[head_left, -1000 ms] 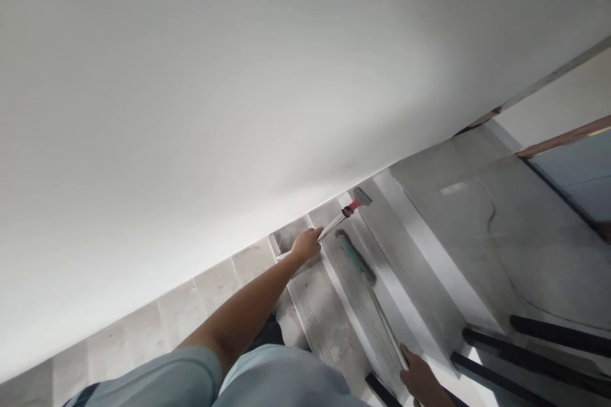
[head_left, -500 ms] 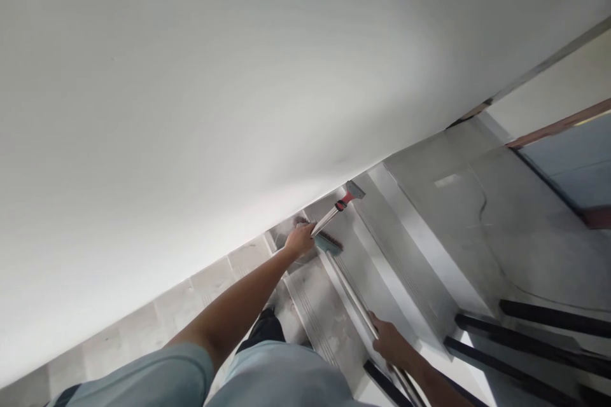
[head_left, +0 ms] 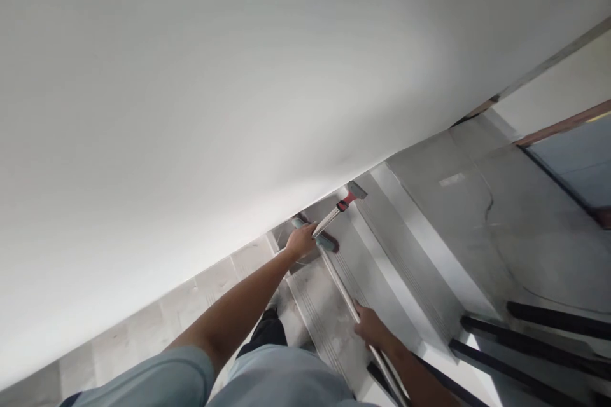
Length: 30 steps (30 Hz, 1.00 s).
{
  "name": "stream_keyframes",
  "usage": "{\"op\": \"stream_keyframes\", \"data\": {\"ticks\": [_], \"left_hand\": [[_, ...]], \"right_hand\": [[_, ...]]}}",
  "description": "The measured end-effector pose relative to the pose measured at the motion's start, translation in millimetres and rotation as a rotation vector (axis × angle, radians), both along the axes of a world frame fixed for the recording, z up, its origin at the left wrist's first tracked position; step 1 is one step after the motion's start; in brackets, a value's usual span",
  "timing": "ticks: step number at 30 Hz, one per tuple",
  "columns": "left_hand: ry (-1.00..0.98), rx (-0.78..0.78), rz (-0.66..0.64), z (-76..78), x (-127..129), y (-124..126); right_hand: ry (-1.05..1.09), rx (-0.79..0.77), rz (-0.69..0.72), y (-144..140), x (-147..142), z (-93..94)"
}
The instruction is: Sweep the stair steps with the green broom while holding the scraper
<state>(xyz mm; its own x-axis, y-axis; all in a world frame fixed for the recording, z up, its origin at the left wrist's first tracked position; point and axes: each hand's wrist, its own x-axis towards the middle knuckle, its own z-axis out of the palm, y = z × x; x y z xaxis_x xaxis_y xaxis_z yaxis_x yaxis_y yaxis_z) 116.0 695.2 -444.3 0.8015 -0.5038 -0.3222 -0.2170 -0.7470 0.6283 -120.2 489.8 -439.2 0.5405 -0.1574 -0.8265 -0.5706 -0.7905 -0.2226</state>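
Left hand [head_left: 300,241]: arm stretched forward, fingers wrapped around the metal shaft of a scraper [head_left: 340,208]; the tool has a red-and-black collar and a flat grey blade, which sits at the far end against the foot of the white wall [head_left: 238,76]

Right hand [head_left: 372,325]: closed around the long pale handle of a broom [head_left: 334,280], near the lower right of the view; the handle runs from this hand up and left along the stairs

Broom head [head_left: 317,237]: teal back with dark bristles, lying on a grey step just beside the left hand, close under the scraper shaft, hard by the wall

Stairs [head_left: 382,267]: grey stone treads with grooved strips, descending to the far right toward a grey landing [head_left: 501,222]

Railing bars [head_left: 525,356]: dark, at the near right

Clothing: pale blue sleeve [head_left: 191,375] at the bottom edge; a dark shoe, partly hidden, below the left forearm
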Motion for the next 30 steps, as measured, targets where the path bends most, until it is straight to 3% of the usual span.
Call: {"op": "stream_keyframes", "data": {"ticks": [5, 8, 10, 14, 17, 21, 25, 27, 30], "left_hand": [[0.004, 0.004, -0.007, -0.8, 1, 1], [0.004, 0.01, -0.007, -1.6, 0, -1], [0.002, 0.011, -0.003, -2.2, -1, -2], [-0.008, 0.007, 0.009, -2.7, -2, -2], [-0.013, 0.005, 0.01, -2.8, -2, 0], [-0.01, 0.008, 0.008, -2.3, -1, 1], [0.007, 0.007, -0.002, -1.6, 0, 0], [0.012, 0.009, 0.0, -1.4, 0, -1], [0.011, 0.015, 0.013, -1.6, 0, -1]], "right_hand": [[-0.07, -0.025, 0.02, -71, -49, 35.5], [-0.072, -0.144, -0.022, -94, -65, 35.6], [-0.041, -0.194, -0.024, -86, -60, 24.2], [0.022, -0.129, 0.059, -33, -25, -6.5], [0.028, -0.053, 0.091, -10, -12, -11.0], [-0.001, -0.001, 0.065, -44, -41, 13.7], [-0.015, -0.16, -0.025, -89, -78, 25.1], [-0.029, -0.206, -0.027, -89, -72, 15.4], [-0.045, -0.19, 0.042, -52, -26, -9.1]]}}
